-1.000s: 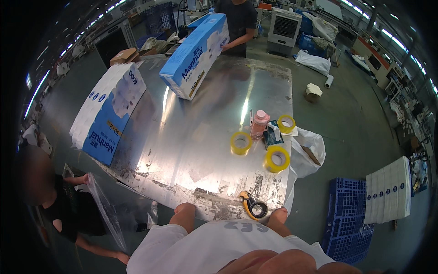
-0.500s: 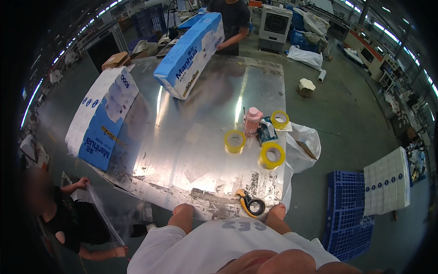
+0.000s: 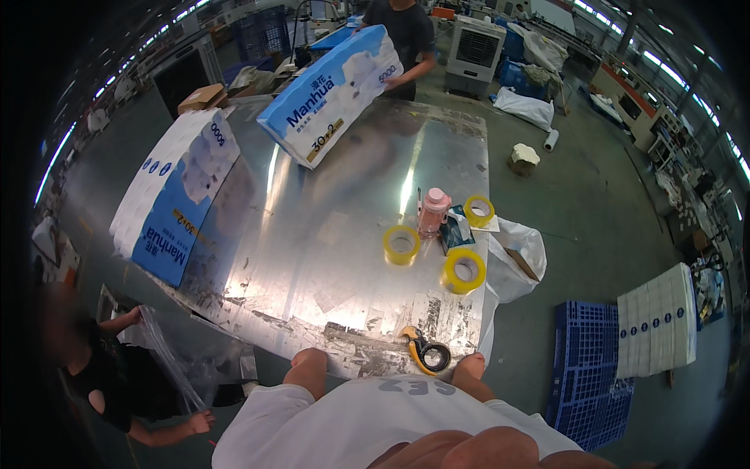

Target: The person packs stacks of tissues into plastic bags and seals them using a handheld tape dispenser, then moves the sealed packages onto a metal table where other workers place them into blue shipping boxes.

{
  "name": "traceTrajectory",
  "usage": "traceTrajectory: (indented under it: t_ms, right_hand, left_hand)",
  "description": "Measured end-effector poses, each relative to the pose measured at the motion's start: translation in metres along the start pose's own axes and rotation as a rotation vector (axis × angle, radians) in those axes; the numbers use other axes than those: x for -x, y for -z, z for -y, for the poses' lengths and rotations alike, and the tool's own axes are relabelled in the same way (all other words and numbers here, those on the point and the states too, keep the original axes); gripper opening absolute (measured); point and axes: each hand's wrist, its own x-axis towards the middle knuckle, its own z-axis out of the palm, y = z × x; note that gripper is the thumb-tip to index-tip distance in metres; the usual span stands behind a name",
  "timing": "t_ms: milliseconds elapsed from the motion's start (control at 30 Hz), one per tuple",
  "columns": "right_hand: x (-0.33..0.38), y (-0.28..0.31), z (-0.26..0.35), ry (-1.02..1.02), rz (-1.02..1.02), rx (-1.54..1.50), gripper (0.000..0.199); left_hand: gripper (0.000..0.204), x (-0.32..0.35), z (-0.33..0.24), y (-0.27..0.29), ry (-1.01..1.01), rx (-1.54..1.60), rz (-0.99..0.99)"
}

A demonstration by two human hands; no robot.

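Head view showed your left hand (image 3: pixel 307 367) and your right hand (image 3: pixel 471 366) resting on the near edge of the metal table (image 3: pixel 312 258), low in the frame's centre. Only the knuckles showed above your white shirt, so I cannot tell whether either hand was clenched or loose; neither visibly held anything. The tape dispenser (image 3: pixel 426 352), yellow and black, lay on the table between your hands, nearer the right one, apparently untouched.

Further up, right of centre, three yellow tape rolls (image 3: pixel 401 244) sat well apart from your hands, around a pink bottle (image 3: pixel 432 211) and a small dark box. At the left of the frame one large blue-and-white tissue pack (image 3: pixel 173 195) stood on the table edge. At the top, another person was tipping a second tissue pack (image 3: pixel 332 94) onto the far side. At the lower left, a third person held a clear plastic bag (image 3: pixel 168 359).

Judging from this, the packs had arrived but no taping had begun; bagging and sealing all appeared left to do.
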Motion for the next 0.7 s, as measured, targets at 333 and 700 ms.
traceTrajectory:
  t_ms: [333,700]
  right_hand:
    - [-0.003,-0.004,-0.005,0.022,-0.005,0.017,0.043]
    - [0.016,0.026,0.007,0.059,0.04,-0.014,0.045]
  left_hand:
    - [0.035,0.032,-0.001,0.008,0.043,-0.052,0.103]
    - [0.034,0.025,-0.002,0.005,0.122,-0.069,0.251]
